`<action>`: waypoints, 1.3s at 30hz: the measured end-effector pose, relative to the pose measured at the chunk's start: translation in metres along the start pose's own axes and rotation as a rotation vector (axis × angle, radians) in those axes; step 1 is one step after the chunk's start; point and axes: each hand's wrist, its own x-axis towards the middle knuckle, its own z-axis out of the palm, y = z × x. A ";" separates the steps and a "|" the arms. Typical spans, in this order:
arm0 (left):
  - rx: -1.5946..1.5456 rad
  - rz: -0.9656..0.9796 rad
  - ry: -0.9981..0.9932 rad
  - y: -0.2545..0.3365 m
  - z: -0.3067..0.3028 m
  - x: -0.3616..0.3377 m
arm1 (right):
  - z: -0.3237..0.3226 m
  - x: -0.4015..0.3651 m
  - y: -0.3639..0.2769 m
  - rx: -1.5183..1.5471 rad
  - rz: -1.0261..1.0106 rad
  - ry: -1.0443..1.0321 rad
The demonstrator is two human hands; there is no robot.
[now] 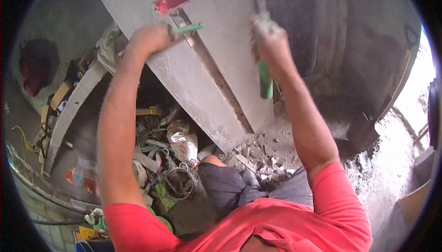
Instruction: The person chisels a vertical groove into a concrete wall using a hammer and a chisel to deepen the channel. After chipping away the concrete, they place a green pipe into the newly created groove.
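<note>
My left hand (154,38) is closed on a green tool (188,28), whose narrow end points right across a groove (216,77) cut in the grey pillar (184,75). Just above it, a red electrical box (171,2) is set into the pillar at the groove's upper end. On the right, my right hand (270,40) grips the green handle (265,79) of a hammer, raised beside the pillar. The hammer's head is at the top edge, smeared by motion.
Broken chips (262,160) lie at the pillar's foot. At lower left are a bucket (179,183), a white bag (184,144) and mixed debris. A curved ledge (76,109) holds tools and boxes. A shovel (363,130) leans at the right wall.
</note>
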 end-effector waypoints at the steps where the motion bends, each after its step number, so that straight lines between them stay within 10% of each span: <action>1: -0.005 0.000 -0.013 -0.004 0.007 0.002 | -0.006 0.003 -0.010 0.081 -0.115 0.069; 6: 0.022 0.075 -0.008 -0.009 0.006 0.008 | 0.039 0.011 0.026 0.139 -0.177 0.215; 9: -0.040 0.066 -0.049 -0.008 0.014 -0.006 | 0.045 0.002 0.066 -0.246 0.188 -0.263; 17: -0.052 -0.201 0.469 0.060 0.103 -0.071 | -0.014 -0.082 0.073 -0.217 0.194 -0.301; 23: -0.062 -0.063 0.014 0.008 0.028 -0.026 | -0.067 -0.097 0.068 -0.316 0.187 -0.262; 29: -0.635 -0.087 0.398 0.043 0.113 -0.084 | -0.114 -0.136 0.111 -0.116 0.300 -0.205; 39: -0.963 -0.217 0.283 -0.003 0.129 -0.103 | -0.086 -0.144 0.108 -0.188 0.358 -0.082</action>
